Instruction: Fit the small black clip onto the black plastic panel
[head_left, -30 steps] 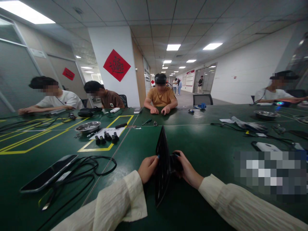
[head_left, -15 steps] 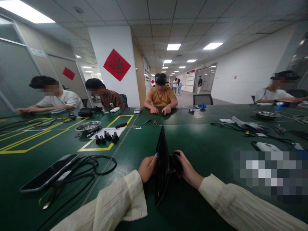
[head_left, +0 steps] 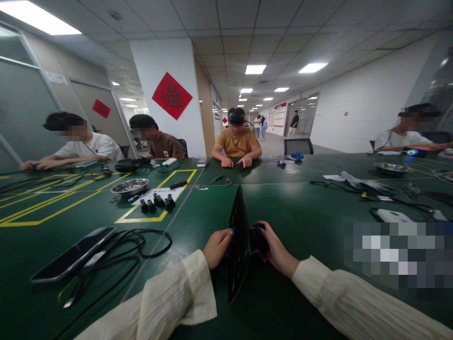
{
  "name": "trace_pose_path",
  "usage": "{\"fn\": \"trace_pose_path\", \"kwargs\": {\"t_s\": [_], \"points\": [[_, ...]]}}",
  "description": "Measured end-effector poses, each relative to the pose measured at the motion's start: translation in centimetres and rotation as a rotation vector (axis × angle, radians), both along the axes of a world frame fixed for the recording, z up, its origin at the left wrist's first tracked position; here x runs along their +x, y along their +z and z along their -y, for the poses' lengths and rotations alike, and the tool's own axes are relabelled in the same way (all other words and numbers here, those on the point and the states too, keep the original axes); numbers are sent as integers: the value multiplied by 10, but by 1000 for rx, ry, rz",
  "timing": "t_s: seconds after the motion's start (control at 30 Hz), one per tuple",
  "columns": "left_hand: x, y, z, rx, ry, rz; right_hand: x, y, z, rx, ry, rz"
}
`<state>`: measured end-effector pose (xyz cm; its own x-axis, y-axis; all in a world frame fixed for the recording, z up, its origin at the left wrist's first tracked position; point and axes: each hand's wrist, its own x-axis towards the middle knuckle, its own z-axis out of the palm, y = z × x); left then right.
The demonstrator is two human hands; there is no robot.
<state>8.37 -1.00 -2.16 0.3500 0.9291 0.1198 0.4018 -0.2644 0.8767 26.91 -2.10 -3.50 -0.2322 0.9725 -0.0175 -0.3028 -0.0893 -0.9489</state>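
A thin, glossy black panel (head_left: 239, 250) stands nearly edge-on to me, upright over the table. From its right face sticks out a dark, chunky mount-like part (head_left: 260, 241), whose exact kind I cannot make out. My left hand (head_left: 217, 248) is closed on the panel's left side, thumb up against it, the other fingers mostly hidden. Around the chunky part my right hand (head_left: 274, 245) is wrapped, with fingertips on its top. Left of my hands lie a phone-like slab (head_left: 74, 255) and a black cable (head_left: 136, 257).
On the green table (head_left: 198, 208) are several black fittings (head_left: 159, 203), a metal bowl (head_left: 130, 187), a screwdriver (head_left: 216, 179) and a black-handled tool (head_left: 178, 184). A second bowl (head_left: 392, 168) and cables are at right. Several people sit around the table.
My hands and the black panel have hardly moved. Across the table at left, a person in a brown shirt has shifted slightly to the right.
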Motion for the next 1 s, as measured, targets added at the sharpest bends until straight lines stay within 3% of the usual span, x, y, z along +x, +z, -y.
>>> {"fn": "trace_pose_path", "kwargs": {"t_s": [0.2,1.0], "points": [[0,1,2,17,49,-5,0,1,1,2,7,-3],[1,3,2,-10,15,22,1,-2,-1,8,12,4]]}}
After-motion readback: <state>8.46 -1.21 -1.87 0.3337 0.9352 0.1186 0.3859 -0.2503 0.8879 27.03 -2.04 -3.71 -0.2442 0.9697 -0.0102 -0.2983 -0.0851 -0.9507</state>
